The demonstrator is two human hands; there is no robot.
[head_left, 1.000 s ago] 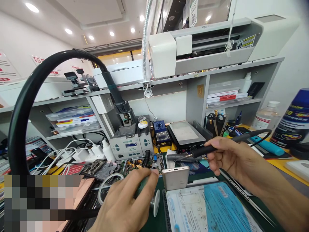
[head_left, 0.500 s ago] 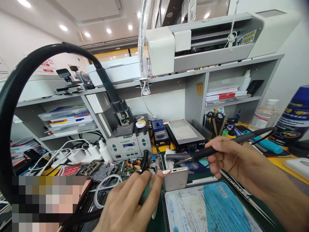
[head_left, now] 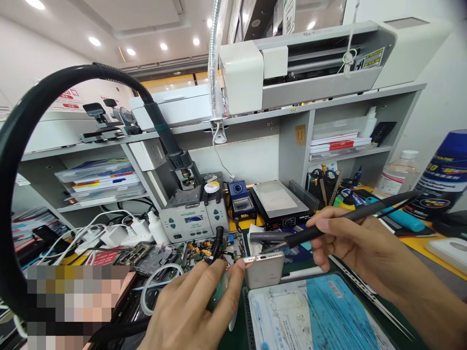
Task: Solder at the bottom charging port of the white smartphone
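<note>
Here, at a crowded repair bench, we see a silver phone (head_left: 265,272) standing upright at the far end of a blue-and-white pad (head_left: 288,311), its port edge facing up between the two hands. The left hand (head_left: 193,306) arches palm down at the phone's left side, thumb and forefinger closed around a green round object (head_left: 219,294), the other fingers bent close together. A thin copper-coloured strip (head_left: 250,264) shows between the thumb and the phone's upper left corner. The right hand (head_left: 339,238) pinches a black-handled iron (head_left: 304,235) between thumb and fingers, the lower fingers curled beneath. We follow its metal tip to just beside the phone's upper edge, though we cannot tell whether they touch.

We find a narrow strip of green mat (head_left: 239,335) between the left hand and the pad's left edge, and a wider gap between the phone and the right fingers, crossed low down by a white slender tool (head_left: 302,273). Tweezers (head_left: 370,297) slant past the pad's right edge, beside the right forearm. Beyond the phone lies a grey tube (head_left: 268,236), in front of a flat heating plate (head_left: 279,199); circuit boards (head_left: 197,249) crowd the space beyond the left hand.
</note>
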